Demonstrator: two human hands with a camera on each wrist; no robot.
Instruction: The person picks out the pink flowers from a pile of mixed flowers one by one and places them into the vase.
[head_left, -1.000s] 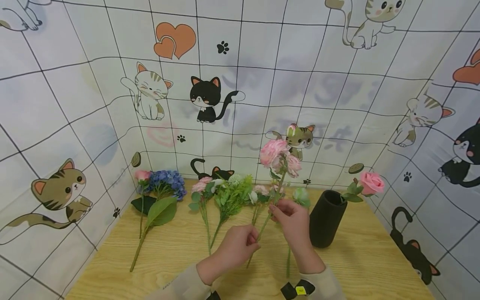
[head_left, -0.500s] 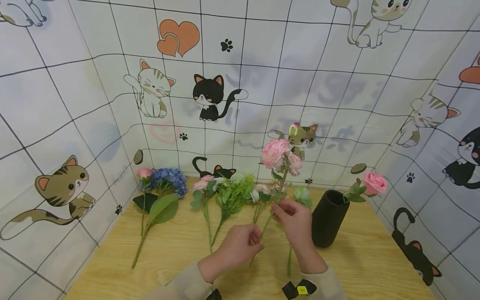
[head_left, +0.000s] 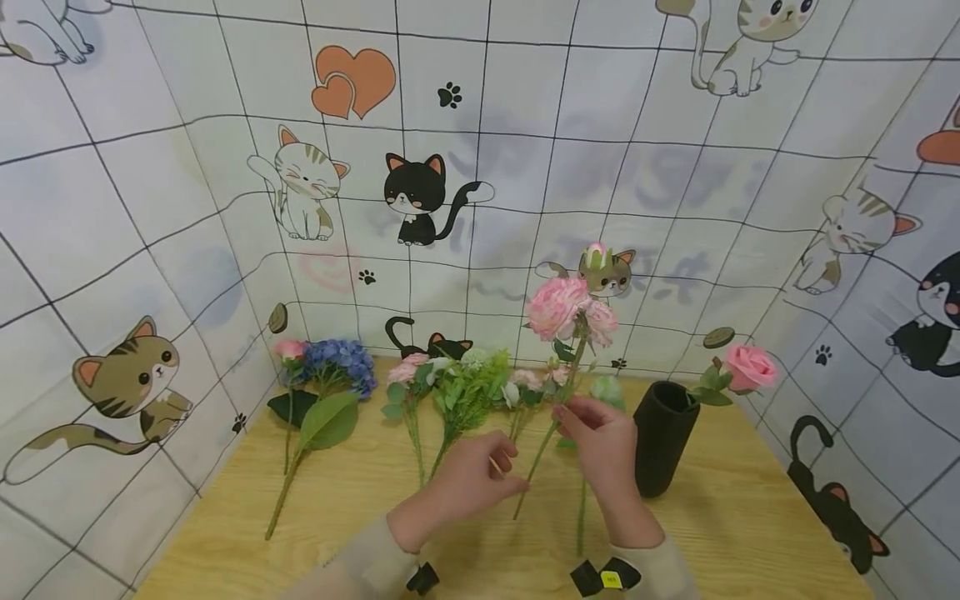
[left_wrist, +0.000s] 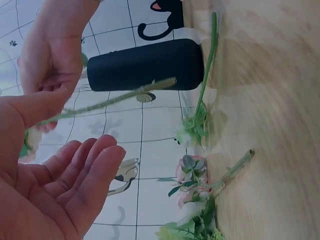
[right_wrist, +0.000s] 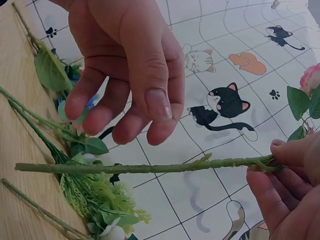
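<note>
In right hand (head_left: 602,446), pink flower (head_left: 558,308), ruffled

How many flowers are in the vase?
1: a pink rose, leaning out to the right of the black vase in the head view. Any deeper inside could be hidden.

Worn at head and both wrists.
From the head: aimed forward and down over the tabletop (head_left: 225,508), from farthest back. From the wrists: close-in, rolled sideways, aimed on the left toward the black vase (left_wrist: 145,65), on the right toward leafy greenery (right_wrist: 95,192), jointly covering the flower stem (right_wrist: 125,169).
</note>
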